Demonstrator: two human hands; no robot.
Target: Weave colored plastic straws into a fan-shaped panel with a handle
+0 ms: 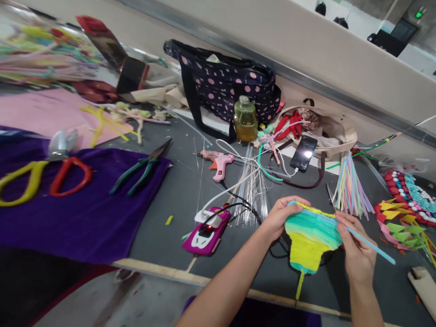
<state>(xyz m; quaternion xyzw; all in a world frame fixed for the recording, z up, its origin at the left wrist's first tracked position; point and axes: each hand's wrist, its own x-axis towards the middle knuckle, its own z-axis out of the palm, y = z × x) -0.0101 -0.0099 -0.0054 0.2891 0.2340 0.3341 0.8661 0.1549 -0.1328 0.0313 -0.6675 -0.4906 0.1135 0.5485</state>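
Observation:
A craft piece (308, 240) of pipe-cleaner strips, banded in blue, green and yellow, hangs between my hands above the table's front part. My left hand (282, 215) pinches its upper left corner. At its upper right edge, my right hand (357, 245) has its fingers closed on the piece and on a light blue strip (374, 247) that sticks out to the right. A yellow stem (299, 286) points down from the bottom of the piece. Yellow runs along its top edge.
A pink glue gun (221, 164), a purple car-shaped device (207, 231) and cables lie left of my hands. Farther left are pliers (141, 170) and scissors (71, 177). A glass bottle (245, 120), a dark patterned bag (218, 86) and a phone (304, 153) stand or lie behind.

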